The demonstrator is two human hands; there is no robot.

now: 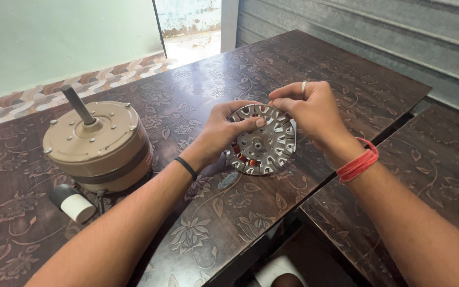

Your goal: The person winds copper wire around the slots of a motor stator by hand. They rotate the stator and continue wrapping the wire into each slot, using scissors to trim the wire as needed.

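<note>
head view, stator: a round metal stator point(263, 139) with white slot liners and copper windings, held up on edge at the centre of the frame, just above the table point(197, 90)
left hand: the left hand point(224, 130) grips the stator's left rim, thumb across the front face, fingers wrapped behind; a black band sits on the wrist
right hand: the right hand point(312, 109) pinches at the stator's upper right rim, fingertips pressed together on something too small to tell, perhaps a wire end; a ring shows on one finger, red threads on the wrist
weight: judged dense and fairly heavy for its size, being stacked steel and copper
stiffness: the core looks rigid; the thin winding wire and liners look easy to nick or bend
where to hold: the outer steel rim seems safest, as the left hand does; the copper and the liners are best kept clear of hard pressure
slip: the bare metal rim looks smooth, so a full wrap seems wiser than a fingertip hold
motor: a tan motor point(98, 146) with an upright shaft stands at left, well apart from the stator
capacitor: a black and white cylinder point(73, 203) lies at lower left, just beside the motor
edges: the table's edge runs lower right of the hands, with a gap before a second table point(431, 175)
room: open tabletop lies in the upper middle of the frame, behind the hands
</note>
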